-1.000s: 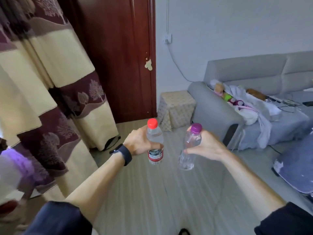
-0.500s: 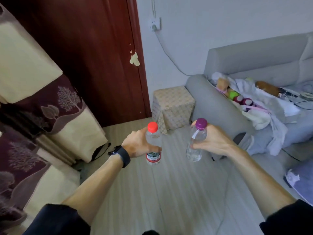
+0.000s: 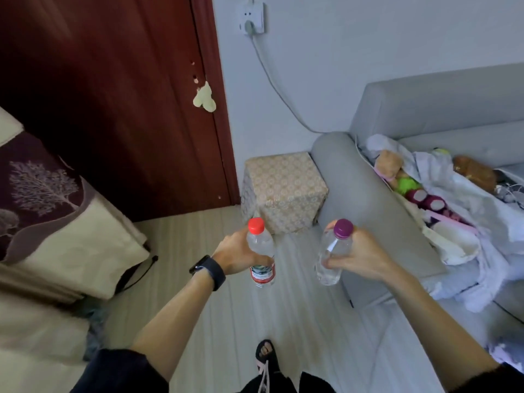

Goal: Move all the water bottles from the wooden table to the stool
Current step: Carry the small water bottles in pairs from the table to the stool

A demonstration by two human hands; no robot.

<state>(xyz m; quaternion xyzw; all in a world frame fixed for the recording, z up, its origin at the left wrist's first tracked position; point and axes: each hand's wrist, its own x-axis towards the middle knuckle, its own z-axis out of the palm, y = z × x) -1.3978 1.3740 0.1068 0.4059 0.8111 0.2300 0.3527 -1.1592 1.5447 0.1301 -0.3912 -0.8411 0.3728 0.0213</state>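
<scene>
The person holds 2 water bottles out in front of the body, above the pale plank floor [image 3: 286,321], 1 in each hand. The left hand [image 3: 235,254] is wrapped around the middle of a clear bottle with a red cap [image 3: 259,244], fingers curled round its far side and thumb across the front just above the red and white label; the bottle stands nearly upright. A dark watch [image 3: 210,269] sits on that wrist. The right hand [image 3: 364,258] grips a clear bottle with a purple cap [image 3: 331,252], thumb low on the body and fingers up near the neck, so the bottle leans with its cap toward the right. The 2 bottles are near each other but apart, with a gap of floor between them. Beyond them stands the stool [image 3: 283,188], a cube covered in patterned beige cloth, set on the floor in the corner between the dark red door [image 3: 113,95] and the arm of the grey sofa [image 3: 368,205], just beside that arm. Its top is bare. Clothes and soft toys [image 3: 453,222] are heaped on the sofa seat. A wall socket [image 3: 251,19] above the stool feeds a grey cable [image 3: 272,80] that runs down behind the sofa. A patterned curtain [image 3: 56,222] hangs at the left edge, and 1 foot in a black sandal [image 3: 265,354] shows at the bottom edge.
</scene>
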